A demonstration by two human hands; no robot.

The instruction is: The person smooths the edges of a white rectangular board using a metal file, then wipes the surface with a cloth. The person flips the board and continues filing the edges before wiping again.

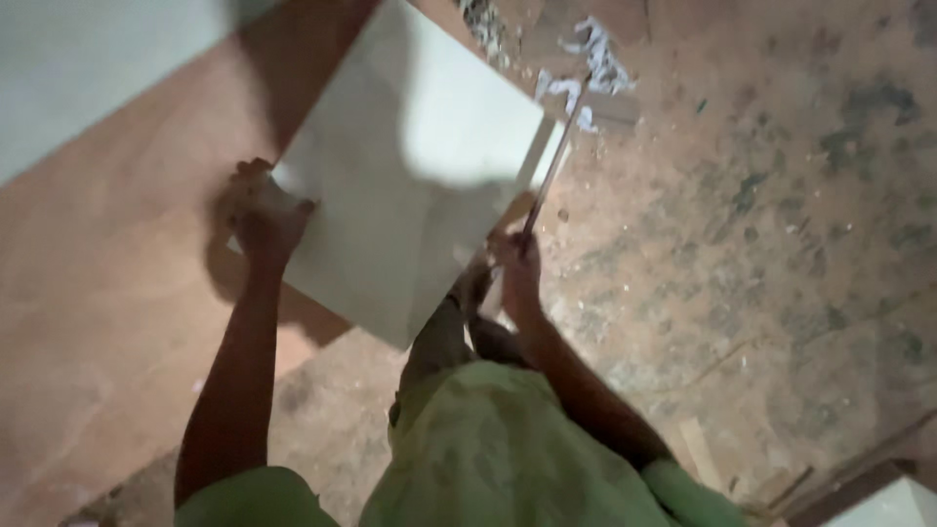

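**Big pale tile getting worked along one edge**

So there's a dusty concrete floor point(781, 244) with a brown board point(88, 322) on the left. The large pale square tile point(410, 185) lies partly on that board. Left hand point(262, 210) is pressed on the tile's left corner, fingers curled over the edge. Right hand point(514, 262) is wrapped around a thin rod-like tool point(552, 168) running along the tile's right edge. White debris point(590, 63) sits past the far corner.

The tile point(410, 185) is pale grey-white with faint marbling; the floor point(781, 195) at three o'clock is reddish-brown, mottled with grey-green patches; the board point(107, 293) at nine o'clock is plain orange-brown; the shirt point(488, 449) is light green.
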